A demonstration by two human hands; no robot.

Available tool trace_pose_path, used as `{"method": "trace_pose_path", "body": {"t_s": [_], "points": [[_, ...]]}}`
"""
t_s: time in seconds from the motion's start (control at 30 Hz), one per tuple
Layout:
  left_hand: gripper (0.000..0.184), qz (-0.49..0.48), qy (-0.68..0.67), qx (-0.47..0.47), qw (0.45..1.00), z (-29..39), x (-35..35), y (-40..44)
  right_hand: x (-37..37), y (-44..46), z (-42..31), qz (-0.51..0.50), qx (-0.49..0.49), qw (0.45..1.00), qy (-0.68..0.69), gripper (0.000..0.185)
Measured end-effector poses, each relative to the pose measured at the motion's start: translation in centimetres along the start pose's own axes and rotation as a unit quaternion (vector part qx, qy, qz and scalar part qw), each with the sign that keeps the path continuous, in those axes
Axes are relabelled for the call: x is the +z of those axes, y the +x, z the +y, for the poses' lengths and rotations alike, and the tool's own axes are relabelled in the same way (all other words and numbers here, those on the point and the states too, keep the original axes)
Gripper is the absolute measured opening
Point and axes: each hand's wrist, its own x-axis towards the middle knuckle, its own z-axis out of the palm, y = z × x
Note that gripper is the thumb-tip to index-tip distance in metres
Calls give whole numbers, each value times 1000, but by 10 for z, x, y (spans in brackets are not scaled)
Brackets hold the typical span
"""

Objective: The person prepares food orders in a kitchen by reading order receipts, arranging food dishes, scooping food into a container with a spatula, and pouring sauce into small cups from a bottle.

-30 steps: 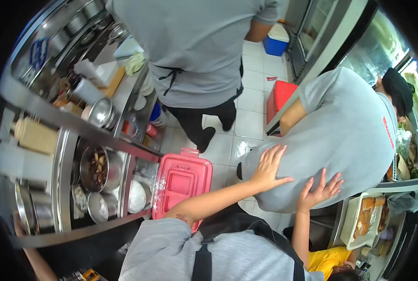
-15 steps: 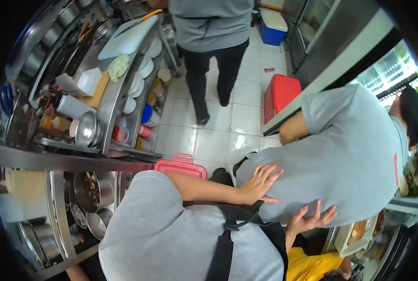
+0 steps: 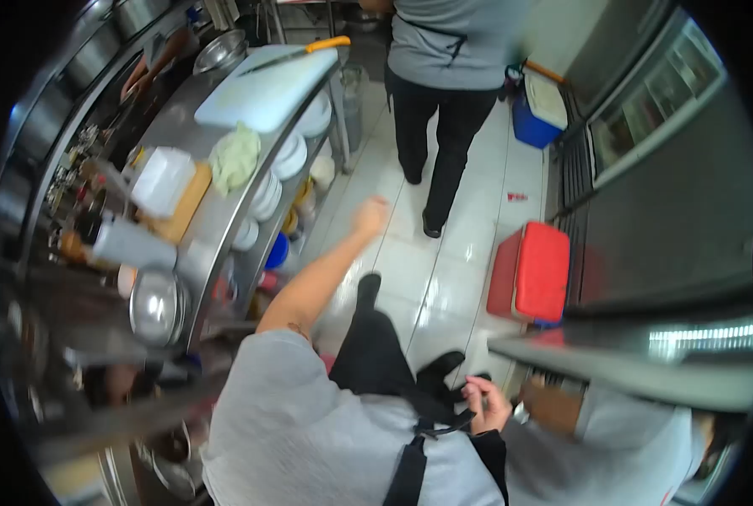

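My left hand [image 3: 371, 218] is stretched forward over the tiled floor, beside the steel counter. Motion smears it, so its fingers cannot be made out; no object shows in it. Near my waist on the right, my right hand [image 3: 488, 406] is half open, its fingers loosely bent and nothing visible in them. It is close to the grey shirt of a bending co-worker [image 3: 612, 447] at the lower right. A black apron strap [image 3: 406, 468] crosses my own grey shirt.
The steel counter [image 3: 192, 105] on the left bears a cutting board [image 3: 258, 97] with an orange-handled knife [image 3: 330, 44], a pale green cloth [image 3: 236, 160] and metal bowls [image 3: 155, 305]. Another person [image 3: 448, 51] walks ahead. A red cooler [image 3: 541, 270] and a blue cooler [image 3: 538, 114] stand right.
Both my hands have left the bending co-worker's back. My left hand has swung forward and left, my right has drawn in toward my waist. My view has moved forward past the co-worker.
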Motion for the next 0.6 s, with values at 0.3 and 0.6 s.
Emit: {"method": "trace_pose_path", "body": {"t_s": [0.3,0.6], "points": [[35,162,46,-507,846,-254,-86,258,146,319,-2,-181,-77,971,-133,20],[32,292,-92,-596,743,-242,-80,279,230,607,-269,-139,-431,886,-98,14]]}}
